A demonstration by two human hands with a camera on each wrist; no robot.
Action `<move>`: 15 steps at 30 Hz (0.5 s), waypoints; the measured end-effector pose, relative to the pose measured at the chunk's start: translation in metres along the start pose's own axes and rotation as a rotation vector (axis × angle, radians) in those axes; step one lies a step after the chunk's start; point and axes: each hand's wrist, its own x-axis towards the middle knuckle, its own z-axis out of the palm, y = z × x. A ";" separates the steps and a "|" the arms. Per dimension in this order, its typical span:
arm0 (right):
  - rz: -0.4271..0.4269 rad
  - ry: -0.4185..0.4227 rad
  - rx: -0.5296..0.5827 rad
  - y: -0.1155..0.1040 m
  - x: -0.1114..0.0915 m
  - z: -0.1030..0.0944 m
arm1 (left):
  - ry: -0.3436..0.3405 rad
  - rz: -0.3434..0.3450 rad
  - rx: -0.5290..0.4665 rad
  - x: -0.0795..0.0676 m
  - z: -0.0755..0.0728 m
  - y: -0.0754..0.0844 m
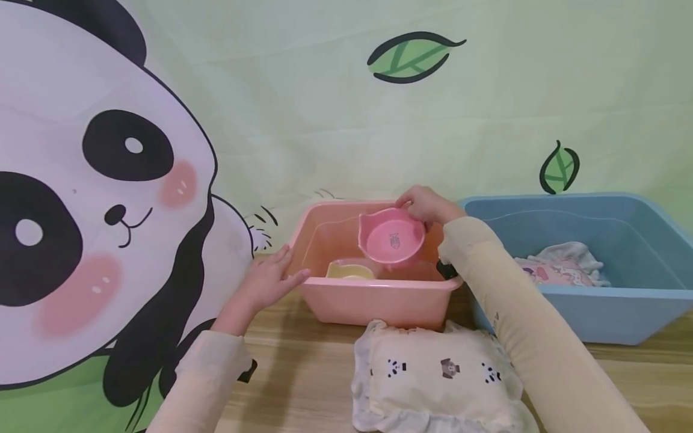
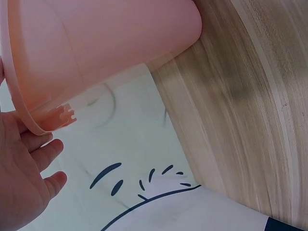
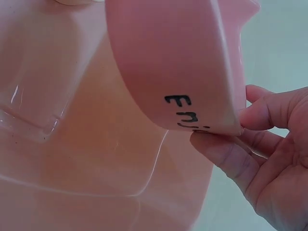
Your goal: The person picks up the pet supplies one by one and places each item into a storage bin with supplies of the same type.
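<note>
My right hand pinches the edge of a pink cat-eared bowl with a fish print inside, holding it tilted above the inside of a pink plastic bin. In the right wrist view, the thumb lies against the bowl's outer wall, which carries dark lettering, and the fingers are at its rim. At the bin's left end my left hand touches the rim, its fingers fairly straight. Inside the bin, a yellow bowl shows partly above the front wall, with something pink beside it. The bin's floor is mostly hidden.
To the right stands a blue bin with a pink frilled cushion inside. A cream frilled cushion with animal prints lies on the wooden surface in front. Behind hangs a green panda-printed cloth.
</note>
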 end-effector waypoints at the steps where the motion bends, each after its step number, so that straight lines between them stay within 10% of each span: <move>1: 0.001 -0.004 -0.007 0.000 0.001 0.000 | 0.000 0.001 -0.001 0.000 0.000 0.000; 15: 0.079 -0.034 0.032 0.004 0.002 0.010 | -0.009 -0.013 -0.021 -0.001 0.002 0.000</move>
